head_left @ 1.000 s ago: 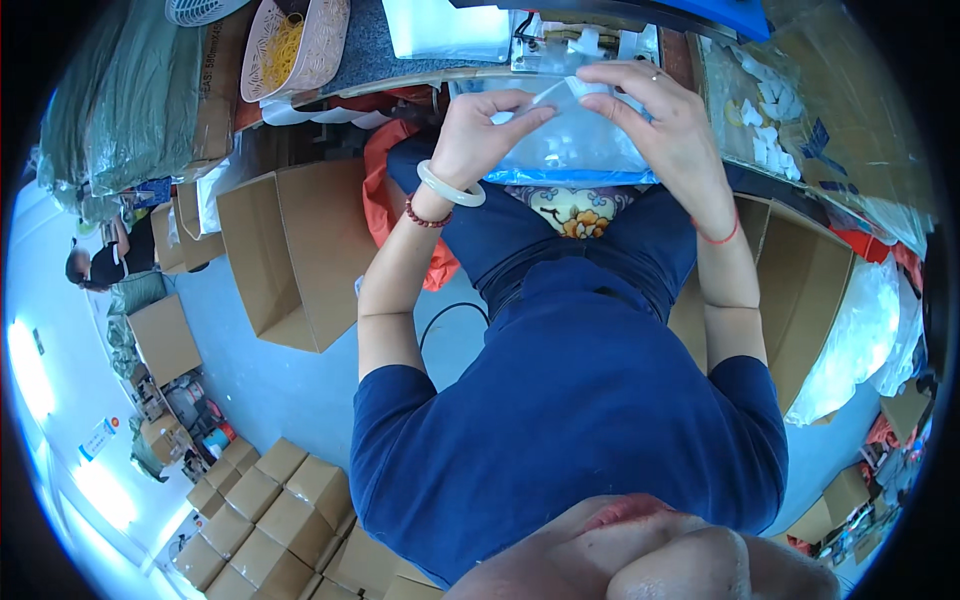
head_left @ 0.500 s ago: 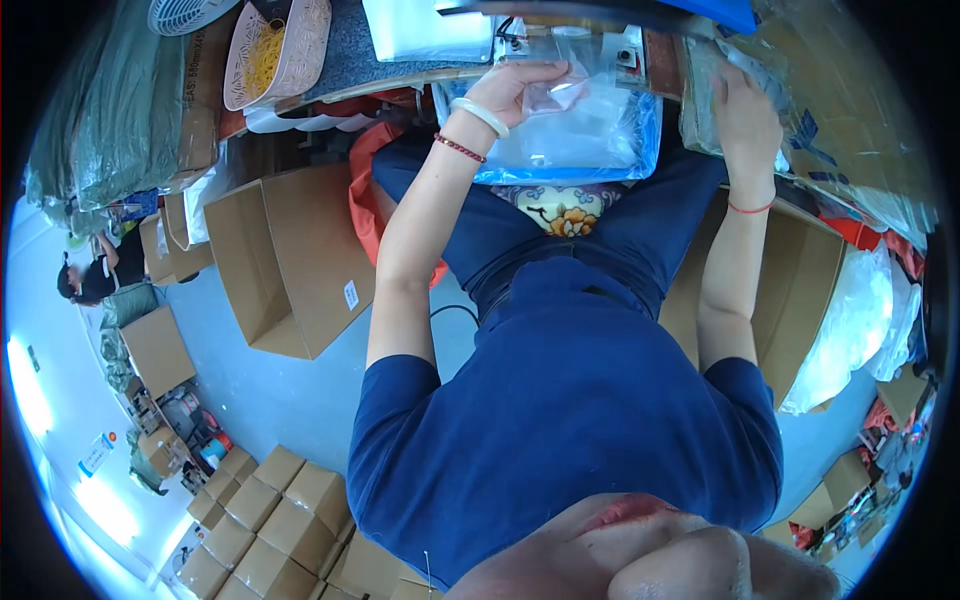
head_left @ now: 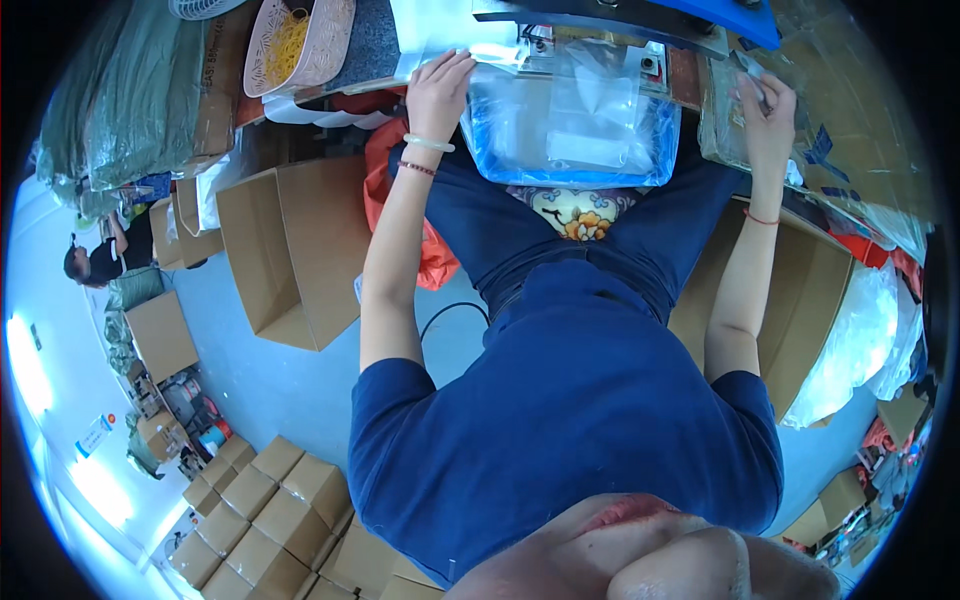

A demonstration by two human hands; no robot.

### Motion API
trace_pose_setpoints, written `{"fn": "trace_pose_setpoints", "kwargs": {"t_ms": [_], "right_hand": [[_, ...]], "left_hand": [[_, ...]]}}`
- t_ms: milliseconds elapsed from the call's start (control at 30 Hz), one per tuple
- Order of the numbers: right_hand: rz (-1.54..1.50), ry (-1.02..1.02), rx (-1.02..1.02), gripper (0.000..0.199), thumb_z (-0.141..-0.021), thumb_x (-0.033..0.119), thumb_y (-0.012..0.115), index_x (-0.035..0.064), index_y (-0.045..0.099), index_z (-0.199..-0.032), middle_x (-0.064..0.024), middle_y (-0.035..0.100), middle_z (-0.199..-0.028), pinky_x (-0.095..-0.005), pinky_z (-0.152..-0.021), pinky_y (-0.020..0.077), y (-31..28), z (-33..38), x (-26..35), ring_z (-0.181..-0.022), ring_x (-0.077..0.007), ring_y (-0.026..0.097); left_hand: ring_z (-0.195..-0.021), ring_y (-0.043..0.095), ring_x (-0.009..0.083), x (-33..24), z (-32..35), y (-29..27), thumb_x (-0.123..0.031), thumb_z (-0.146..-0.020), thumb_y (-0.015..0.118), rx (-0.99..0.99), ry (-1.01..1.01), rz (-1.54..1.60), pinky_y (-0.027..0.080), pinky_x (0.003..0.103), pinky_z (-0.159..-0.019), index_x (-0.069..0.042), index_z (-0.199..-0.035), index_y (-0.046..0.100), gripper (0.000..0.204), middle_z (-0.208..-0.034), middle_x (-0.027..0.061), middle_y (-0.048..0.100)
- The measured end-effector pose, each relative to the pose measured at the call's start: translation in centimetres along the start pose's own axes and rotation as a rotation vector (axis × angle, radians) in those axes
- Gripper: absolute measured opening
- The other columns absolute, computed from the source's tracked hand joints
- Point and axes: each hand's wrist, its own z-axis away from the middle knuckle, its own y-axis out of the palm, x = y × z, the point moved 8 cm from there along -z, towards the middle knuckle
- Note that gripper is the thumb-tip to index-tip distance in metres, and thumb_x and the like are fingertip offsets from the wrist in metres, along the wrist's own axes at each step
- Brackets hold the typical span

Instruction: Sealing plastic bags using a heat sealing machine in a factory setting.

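Observation:
My left hand (head_left: 438,90) lies with its fingers stretched over the near edge of a stack of clear plastic sheets or bags (head_left: 430,30) on the table. My right hand (head_left: 772,115) is closed in a pinch around a small greyish thing (head_left: 758,86) too blurred to name, above a plastic-wrapped pile (head_left: 722,130). Between the hands, a blue-edged tray (head_left: 625,178) with clear plastic bags (head_left: 560,115) rests above my lap. Just beyond it stands a machine with a dark bar (head_left: 600,25) and a blue top (head_left: 735,18).
A pink basket (head_left: 335,40) with yellow rubber bands (head_left: 288,55) stands at the far left. Open cardboard boxes flank my legs, a left box (head_left: 290,250) and a right box (head_left: 790,290). Stacked cartons (head_left: 270,510) are behind me. Another person (head_left: 105,255) is at the far left.
My left hand has let go of a clear bag, now over the tray, and moved left to the sheet stack. My right hand has closed on a small thing and lifted slightly.

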Motion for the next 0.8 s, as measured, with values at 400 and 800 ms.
{"fn": "trace_pose_setpoints", "kwargs": {"t_ms": [400, 800], "right_hand": [[0.012, -0.459, 0.456, 0.026, -0.083, 0.012, 0.074, 0.0042, 0.07, -0.108, -0.0063, 0.068, -0.101, -0.0256, -0.079, 0.0485, 9.7, 9.7, 14.3, -0.09, -0.0145, 0.062], [0.386, -0.368, 0.865, 0.03, -0.093, 0.028, 0.061, 0.0054, 0.065, -0.112, -0.0144, 0.069, -0.098, -0.0353, -0.079, 0.0498, 12.6, 5.8, 10.0, -0.09, -0.0303, 0.065]], "left_hand": [[-0.075, 0.06, 0.0051, -7.7, -0.9, -3.8, -0.016, -0.082, 0.077, 0.233, -0.657, 0.859, 0.048, 0.02, -0.069, -0.002, -0.096, 0.076, 0.02, -0.082, 0.0023, 0.073], [-0.089, 0.07, 0.0205, -12.5, 1.3, 4.0, -0.011, -0.091, 0.067, 0.863, -0.922, 1.676, 0.058, 0.032, -0.079, 0.004, -0.106, 0.069, 0.022, -0.096, 0.0133, 0.072]]}}
